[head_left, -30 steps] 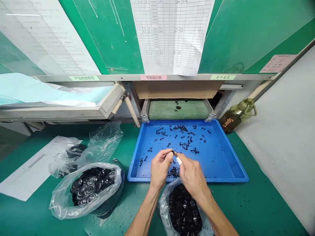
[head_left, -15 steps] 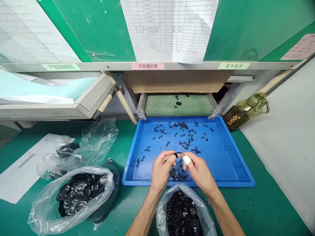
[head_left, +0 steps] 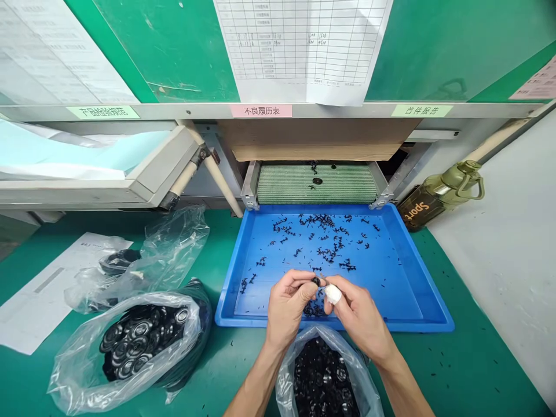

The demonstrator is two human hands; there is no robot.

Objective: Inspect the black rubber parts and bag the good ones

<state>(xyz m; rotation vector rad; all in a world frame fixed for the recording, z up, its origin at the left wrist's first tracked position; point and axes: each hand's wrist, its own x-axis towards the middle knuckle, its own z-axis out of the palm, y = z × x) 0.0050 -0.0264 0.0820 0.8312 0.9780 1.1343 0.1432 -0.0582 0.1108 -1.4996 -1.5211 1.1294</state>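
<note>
Above the near part of the blue tray (head_left: 428, 322), my left hand (head_left: 284, 304) pinches a small round black part (head_left: 315, 281) between thumb and forefinger. My right hand (head_left: 358, 313) is closed close beside it, with a white wrap (head_left: 333, 293) around one digit. A thin, pointed tool (head_left: 322, 279) sticks out from its fingertips toward the black part; most of it is hidden. Black branched scraps (head_left: 330, 252) lie scattered over the tray floor. Below my hands stands an open clear bag (head_left: 286, 376) of small black parts (head_left: 324, 376).
To the left, another open plastic bag (head_left: 72, 376) holds round black parts (head_left: 139, 341). Behind it are a crumpled clear bag (head_left: 178, 243) and a paper sheet (head_left: 41, 295). A green mesh conveyor (head_left: 286, 185) meets the tray's far edge. A bottle (head_left: 438, 194) leans at the right.
Both hands have shifted slightly right and down, still close together. The black part in the left fingers has turned a little. The whole view has tilted slightly.
</note>
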